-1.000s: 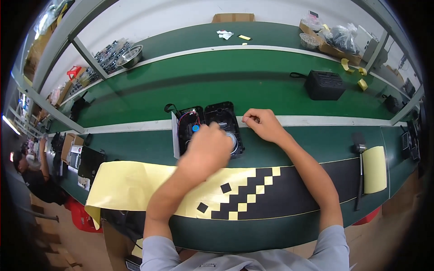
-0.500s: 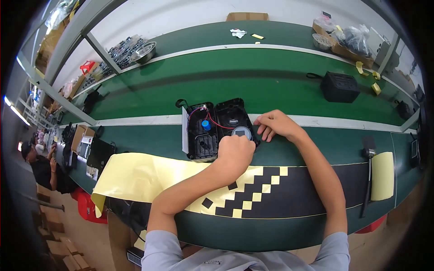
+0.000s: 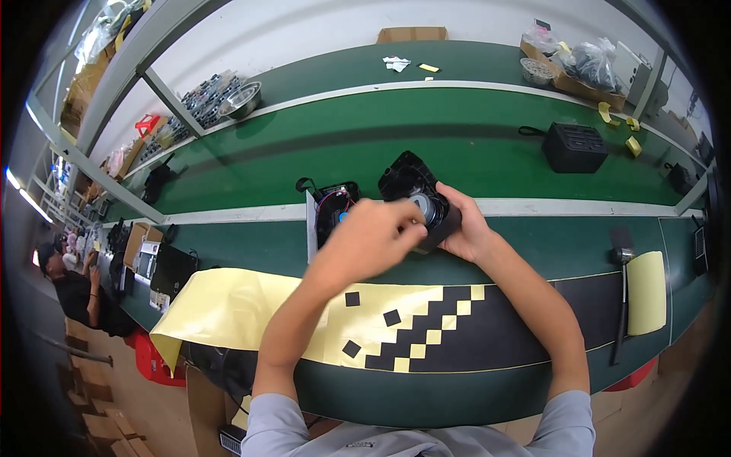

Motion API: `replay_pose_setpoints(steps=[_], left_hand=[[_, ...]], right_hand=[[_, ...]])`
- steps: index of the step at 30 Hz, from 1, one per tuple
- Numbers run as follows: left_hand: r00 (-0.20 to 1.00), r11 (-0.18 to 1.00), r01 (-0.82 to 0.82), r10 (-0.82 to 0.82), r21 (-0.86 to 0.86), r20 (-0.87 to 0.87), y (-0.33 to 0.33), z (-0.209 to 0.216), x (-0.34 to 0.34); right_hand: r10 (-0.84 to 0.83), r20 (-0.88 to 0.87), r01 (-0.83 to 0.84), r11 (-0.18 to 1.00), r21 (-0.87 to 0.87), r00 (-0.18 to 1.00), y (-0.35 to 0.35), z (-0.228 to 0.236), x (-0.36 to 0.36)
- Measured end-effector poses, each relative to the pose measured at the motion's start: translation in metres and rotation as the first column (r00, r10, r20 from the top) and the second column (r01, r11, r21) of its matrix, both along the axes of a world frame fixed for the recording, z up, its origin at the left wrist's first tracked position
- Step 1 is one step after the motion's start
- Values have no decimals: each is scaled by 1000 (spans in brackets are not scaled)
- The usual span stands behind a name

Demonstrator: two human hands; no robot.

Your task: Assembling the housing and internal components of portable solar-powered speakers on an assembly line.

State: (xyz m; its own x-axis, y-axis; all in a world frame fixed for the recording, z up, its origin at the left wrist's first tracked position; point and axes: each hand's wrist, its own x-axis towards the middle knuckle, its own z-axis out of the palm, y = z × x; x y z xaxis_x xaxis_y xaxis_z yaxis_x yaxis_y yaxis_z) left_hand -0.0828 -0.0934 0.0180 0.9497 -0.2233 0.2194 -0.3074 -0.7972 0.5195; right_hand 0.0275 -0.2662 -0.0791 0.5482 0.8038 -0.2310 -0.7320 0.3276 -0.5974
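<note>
Casing (image 3: pixel 411 179) tilted in the right hand (image 3: pixel 466 228), curled around its right side. The half-curled left hand (image 3: pixel 368 238), at the speaker (image 3: pixel 423 206), hid any hold.

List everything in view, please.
Held shell: one, black, centre
Disc: one, grey, in held shell
Wired shell: one, black, centre-left
Box: one, black, back right
Sheet: one, yellow-black, front
Squares: three, black, on sheet
Roll: one, yellow, right
Tool: one, dark, by roll
Bowl: one, silver, back left
Cartons: several, brown, left and back
Scraps: several, yellow, back right
Worker: one, black-clad, left
Left grip: one, bare, at disc
Right grip: one, bare, on held shell
</note>
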Motion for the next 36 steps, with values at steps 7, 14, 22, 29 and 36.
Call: replay_pose_setpoints(steps=[7, 14, 22, 29, 36], left_hand=[[973, 968, -229, 228, 104, 24, 100, -10, 26], [931, 923, -298, 337, 242, -142, 148, -54, 49], [845, 834, -410, 500, 368, -191, 114, -35, 45], [961, 954, -276, 276, 118, 18, 110, -51, 45], [995, 990, 54, -64, 134, 74, 104, -43, 50]], right_hand=[[-67, 12, 67, 996, -59, 998, 0, -13, 6], [-71, 68, 78, 991, -112, 995, 5, -7, 2], [-135, 147, 149, 985, -86, 980, -5, 12, 4], [-214, 332, 251, 965, -71, 919, -8, 52, -16], [-196, 361, 229, 972, -50, 912, 4, 53, -33]])
